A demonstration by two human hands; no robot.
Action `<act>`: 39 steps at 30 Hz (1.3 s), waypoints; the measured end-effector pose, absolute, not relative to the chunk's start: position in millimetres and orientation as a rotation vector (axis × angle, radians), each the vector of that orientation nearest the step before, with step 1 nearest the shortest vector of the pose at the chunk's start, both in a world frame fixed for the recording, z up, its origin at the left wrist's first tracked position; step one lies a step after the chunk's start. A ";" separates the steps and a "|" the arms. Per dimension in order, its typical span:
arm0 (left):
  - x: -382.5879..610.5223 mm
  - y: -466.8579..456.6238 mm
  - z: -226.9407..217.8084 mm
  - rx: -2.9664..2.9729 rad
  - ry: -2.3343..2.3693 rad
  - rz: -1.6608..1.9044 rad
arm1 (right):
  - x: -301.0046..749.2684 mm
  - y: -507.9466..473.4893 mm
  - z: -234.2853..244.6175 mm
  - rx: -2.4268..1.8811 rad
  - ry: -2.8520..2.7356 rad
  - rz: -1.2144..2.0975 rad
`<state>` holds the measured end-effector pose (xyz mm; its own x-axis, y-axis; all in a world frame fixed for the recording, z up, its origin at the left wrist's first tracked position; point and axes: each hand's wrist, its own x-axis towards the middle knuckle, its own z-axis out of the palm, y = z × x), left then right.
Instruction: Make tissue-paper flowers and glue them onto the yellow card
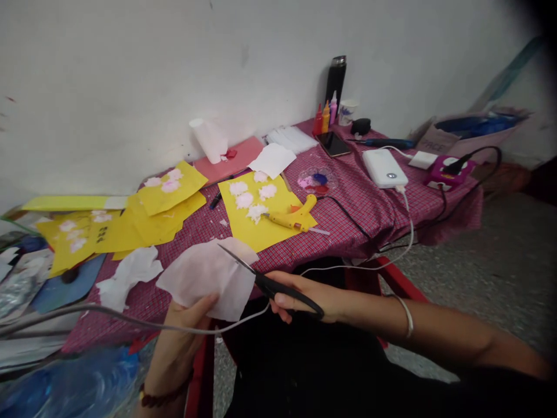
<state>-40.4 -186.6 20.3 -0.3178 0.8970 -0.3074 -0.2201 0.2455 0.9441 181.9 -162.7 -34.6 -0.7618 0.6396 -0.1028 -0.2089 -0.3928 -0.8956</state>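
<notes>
My left hand [191,316] grips a thin white sheet of tissue paper [191,276] at its lower edge, the thumb lying on top. My right hand [296,296] is closed round the black handles of a pair of scissors [265,281]. The blades lie against the right part of the tissue, pointing up and left; whether they are cutting cannot be seen. Beyond the hands, a yellow sheet [235,229] bears several pale pink tissue flowers [243,200]. A yellow glue gun [291,219] rests on that sheet. Crumpled tissue [130,278] lies left of my left hand.
More yellow sheets [169,217] with flowers lie left on the checked tablecloth [348,232]. Behind are a paint palette [317,180], a phone [333,144], paint bottles [325,119] and a black flask [336,78]. A white power bank [385,168] trails a cable [409,232] across my lap.
</notes>
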 end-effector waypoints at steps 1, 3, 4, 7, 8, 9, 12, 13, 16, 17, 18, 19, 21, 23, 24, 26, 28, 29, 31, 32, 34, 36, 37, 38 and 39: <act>-39.1 -187.0 19.4 0.697 1.470 1.312 | 181.0 -163.2 -36.1 -0.611 -1.288 2.173; -38.5 -187.7 15.8 0.765 1.522 1.325 | 180.0 -163.5 -37.5 -0.630 -1.273 2.162; -39.3 -187.9 13.0 0.805 1.539 1.337 | 179.7 -163.5 -37.6 -0.638 -1.279 2.157; -44.3 -187.7 3.1 0.890 1.539 1.356 | 179.4 -163.1 -36.5 -0.665 -1.299 2.145; -46.1 -187.5 0.5 0.905 1.540 1.352 | 179.3 -163.1 -36.1 -0.671 -1.300 2.146; -47.5 -187.3 -1.3 0.913 1.546 1.347 | 179.1 -163.2 -35.8 -0.675 -1.297 2.147; -48.8 -186.7 -3.1 0.899 1.562 1.341 | 178.3 -163.7 -35.8 -0.683 -1.289 2.138; -48.3 -186.6 -3.2 0.887 1.565 1.342 | 178.0 -163.9 -36.2 -0.690 -1.285 2.127; -44.5 -187.5 -3.7 0.872 1.573 1.331 | 177.0 -164.4 -38.1 -0.710 -1.270 2.097; -43.0 -188.3 -3.5 0.867 1.574 1.333 | 176.9 -164.5 -38.8 -0.711 -1.266 2.096; -42.0 -189.2 -2.7 0.857 1.567 1.339 | 176.9 -164.5 -39.4 -0.712 -1.266 2.097; -41.8 -190.0 -1.2 0.839 1.551 1.349 | 177.1 -164.4 -39.8 -0.710 -1.270 2.098; -45.9 -189.8 4.5 0.768 1.478 1.388 | 177.9 -164.2 -40.3 -0.714 -1.292 2.098; -58.2 -184.3 13.0 0.675 1.367 1.423 | 178.7 -163.7 -40.4 -0.738 -1.325 2.091; -67.2 -179.1 17.8 0.626 1.312 1.424 | 179.0 -163.4 -40.5 -0.753 -1.345 2.081; -87.6 -164.6 26.9 0.605 1.276 1.351 | 179.4 -162.9 -40.3 -0.785 -1.400 2.027; -104.9 -148.6 34.4 0.689 1.276 1.176 | 179.8 -162.4 -39.7 -0.808 -1.480 1.937; -110.3 -141.9 37.4 0.751 1.283 1.082 | 180.1 -162.2 -39.1 -0.819 -1.526 1.893; -113.4 -133.4 42.2 0.895 1.358 0.942 | 181.1 -161.7 -37.6 -0.845 -1.613 1.831; -111.6 -131.8 43.9 0.960 1.414 0.852 | 181.7 -161.5 -36.9 -0.856 -1.652 1.811; -104.9 -132.6 45.8 1.053 1.497 0.705 | 183.0 -160.9 -35.7 -0.863 -1.712 1.788; -98.5 -135.1 46.0 1.090 1.513 0.646 | 184.3 -160.1 -34.8 -0.857 -1.750 1.782; -96.3 -135.8 45.7 1.096 1.507 0.644 | 184.8 -159.8 -34.3 -0.848 -1.766 1.781; -94.9 -135.8 45.6 1.103 1.502 0.637 | 185.3 -159.4 -33.8 -0.835 -1.783 1.783; -93.9 -135.2 45.7 1.120 1.500 0.617 | 185.5 -159.0 -33.2 -0.822 -1.796 1.788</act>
